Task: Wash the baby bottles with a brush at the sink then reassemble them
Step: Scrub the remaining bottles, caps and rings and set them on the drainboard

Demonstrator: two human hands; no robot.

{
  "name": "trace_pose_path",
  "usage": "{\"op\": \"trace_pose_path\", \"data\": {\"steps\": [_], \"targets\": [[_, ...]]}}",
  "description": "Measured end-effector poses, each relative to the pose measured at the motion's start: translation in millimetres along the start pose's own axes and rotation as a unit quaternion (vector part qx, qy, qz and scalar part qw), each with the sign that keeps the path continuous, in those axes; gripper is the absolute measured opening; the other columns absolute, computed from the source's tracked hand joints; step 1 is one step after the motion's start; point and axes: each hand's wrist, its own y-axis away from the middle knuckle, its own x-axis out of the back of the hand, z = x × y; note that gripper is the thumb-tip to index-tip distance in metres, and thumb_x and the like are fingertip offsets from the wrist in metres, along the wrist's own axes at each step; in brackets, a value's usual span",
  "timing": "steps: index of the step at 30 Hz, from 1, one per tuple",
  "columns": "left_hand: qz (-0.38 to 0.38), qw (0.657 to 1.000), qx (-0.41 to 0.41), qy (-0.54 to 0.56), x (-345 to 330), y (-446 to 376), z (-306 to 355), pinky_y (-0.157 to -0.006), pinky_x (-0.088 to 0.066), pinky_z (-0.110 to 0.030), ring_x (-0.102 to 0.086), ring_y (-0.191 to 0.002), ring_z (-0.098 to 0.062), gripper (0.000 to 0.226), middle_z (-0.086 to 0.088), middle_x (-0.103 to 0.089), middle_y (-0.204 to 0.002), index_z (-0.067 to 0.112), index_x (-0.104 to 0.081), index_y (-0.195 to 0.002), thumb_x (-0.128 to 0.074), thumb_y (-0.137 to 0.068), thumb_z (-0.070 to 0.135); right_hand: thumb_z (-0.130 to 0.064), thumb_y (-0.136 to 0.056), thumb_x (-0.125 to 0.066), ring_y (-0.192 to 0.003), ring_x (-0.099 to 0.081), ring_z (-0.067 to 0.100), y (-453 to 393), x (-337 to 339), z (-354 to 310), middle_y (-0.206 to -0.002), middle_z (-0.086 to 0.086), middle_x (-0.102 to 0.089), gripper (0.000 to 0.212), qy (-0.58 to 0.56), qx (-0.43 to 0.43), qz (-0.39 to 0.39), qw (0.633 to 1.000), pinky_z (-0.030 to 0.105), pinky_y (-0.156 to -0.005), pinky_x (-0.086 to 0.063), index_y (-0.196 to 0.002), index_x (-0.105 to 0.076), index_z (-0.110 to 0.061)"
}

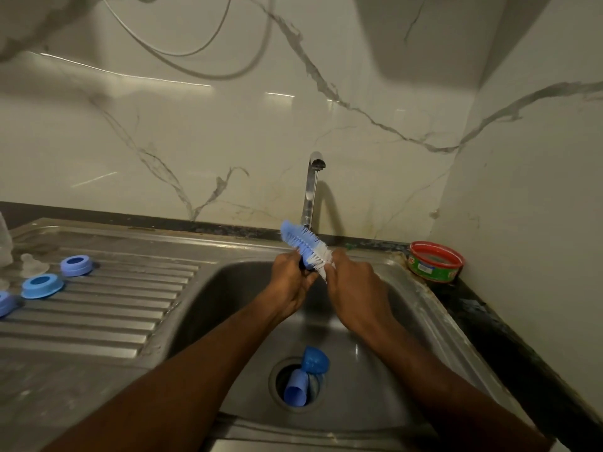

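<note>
blue caps (305, 376) lie near, at the sink (375, 386) drain | left hand (290, 282) grips the brush (305, 247) handle over the basin, bristles pointing far-left | right hand (354, 285) pinches the white bristles | blue rings (75, 265) on left drainboard (98, 314) | faucet (311, 190) far | red tub (435, 261) right

I hold a blue-and-white bristled bottle brush (305, 244) over the stainless steel sink basin (385, 380), just below the chrome tap (311, 187). My left hand (292, 282) grips its dark handle; my right hand (354, 285) touches the white bristles. Two blue plastic bottle caps (305, 375) lie at the drain — one on its side, one dome up. On the ribbed draining board (114, 308) to my left sit blue screw rings (75, 265) and a clear silicone teat (32, 264). A red-rimmed green tub (435, 261) sits on the dark counter — right of the sink.
</note>
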Motion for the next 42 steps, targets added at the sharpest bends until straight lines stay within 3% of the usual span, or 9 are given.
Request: {"op": "trace_pose_path", "data": {"steps": [7, 11, 16, 18, 23, 26, 32, 38, 42], "targets": [[-0.028, 0.995, 0.061, 0.077, -9, 8, 2, -0.083, -0.059, -0.043, -0.066, -0.094, -0.033, 0.035, -0.023, -0.065, -0.105, 0.000, -0.048, -0.130, -0.035, -0.110, 0.026, -0.034, -0.104, -0.051, -0.104, -0.063, 0.026, -13, 10, 6, -0.125, 0.011, -0.064, 0.037, -0.012, -0.074, -0.003, 0.997, 0.033, -0.081, -0.047, -0.137, -0.050, -0.016], [-0.052, 0.995, 0.043, 0.070, -11, 9, -3, -0.071, -0.064, -0.035, -0.068, -0.098, -0.030, 0.053, -0.020, -0.068, -0.112, 0.003, -0.050, -0.139, -0.035, -0.108, 0.042, -0.036, -0.104, -0.050, -0.107, -0.062, 0.026, -5, 11, 6, -0.127, 0.010, -0.063, 0.039, -0.007, -0.055, -0.023, 0.998, 0.030, -0.078, -0.042, -0.138, -0.049, -0.016], [-0.067, 0.994, -0.002, -0.088, -10, 9, -11, -0.094, -0.056, -0.040, -0.069, -0.109, -0.027, 0.041, -0.012, -0.072, -0.120, 0.014, -0.060, -0.125, -0.050, -0.101, 0.046, -0.037, -0.106, -0.046, -0.105, -0.064, 0.024, -3, 11, 4, -0.128, 0.010, -0.064, 0.039, -0.018, -0.044, 0.009, 0.999, 0.027, -0.074, -0.042, -0.139, -0.049, -0.016], [-0.043, 0.984, -0.024, -0.172, -7, 8, -11, -0.094, -0.053, -0.038, -0.067, -0.112, -0.025, 0.040, -0.008, -0.073, -0.118, 0.015, -0.063, -0.123, -0.054, -0.100, 0.047, -0.036, -0.105, -0.048, -0.104, -0.065, 0.024, -3, 11, 5, -0.127, 0.010, -0.065, 0.039, -0.018, -0.043, 0.017, 0.999, 0.027, -0.073, -0.043, -0.139, -0.049, -0.016], [-0.024, 0.984, -0.086, -0.155, 4, 8, -2, -0.092, -0.058, -0.037, -0.069, -0.108, -0.029, 0.029, -0.017, -0.071, -0.114, 0.006, -0.062, -0.119, -0.057, -0.102, 0.029, -0.036, -0.104, -0.053, -0.106, -0.065, 0.023, -5, 11, 7, -0.127, 0.008, -0.066, 0.041, -0.005, -0.046, 0.012, 0.999, 0.033, -0.086, -0.052, -0.139, -0.050, -0.017], [-0.048, 0.990, -0.057, -0.122, 1, 11, -3, -0.083, -0.061, -0.030, -0.072, -0.101, -0.024, 0.031, -0.017, -0.071, -0.113, 0.002, -0.060, -0.123, -0.047, -0.106, 0.025, -0.036, -0.105, -0.051, -0.102, -0.064, 0.023, -4, 10, 4, -0.124, 0.009, -0.066, 0.038, 0.004, -0.039, 0.007, 0.999, 0.031, -0.081, -0.050, -0.138, -0.049, -0.018], [-0.068, 0.997, 0.014, -0.033, -11, 13, -4, -0.079, -0.063, -0.034, -0.069, -0.105, -0.031, 0.029, -0.022, -0.066, -0.121, 0.002, -0.053, -0.127, -0.040, -0.109, 0.020, -0.043, -0.105, -0.045, -0.105, -0.062, 0.026, -14, 12, 9, -0.125, 0.010, -0.064, 0.041, -0.037, -0.085, 0.017, 0.996, 0.034, -0.084, -0.047, -0.137, -0.049, -0.018], [-0.114, 0.980, -0.018, -0.161, 0, 10, -11, -0.101, -0.055, -0.041, -0.069, -0.115, -0.029, 0.047, -0.017, -0.070, -0.125, 0.005, -0.060, -0.128, -0.055, -0.099, 0.041, -0.040, -0.105, -0.046, -0.105, -0.064, 0.023, -8, 8, 9, -0.125, 0.008, -0.065, 0.038, -0.041, -0.065, 0.018, 0.997, 0.033, -0.085, -0.052, -0.135, -0.051, -0.017], [-0.098, 0.974, -0.053, -0.196, 5, 9, -8, -0.099, -0.056, -0.039, -0.070, -0.112, -0.027, 0.044, -0.009, -0.075, -0.115, 0.010, -0.066, -0.122, -0.060, -0.096, 0.045, -0.036, -0.105, -0.049, -0.104, -0.065, 0.022, -7, 9, 3, -0.125, 0.008, -0.065, 0.040, -0.030, -0.051, 0.016, 0.998, 0.030, -0.083, -0.051, -0.139, -0.049, -0.015]]}}
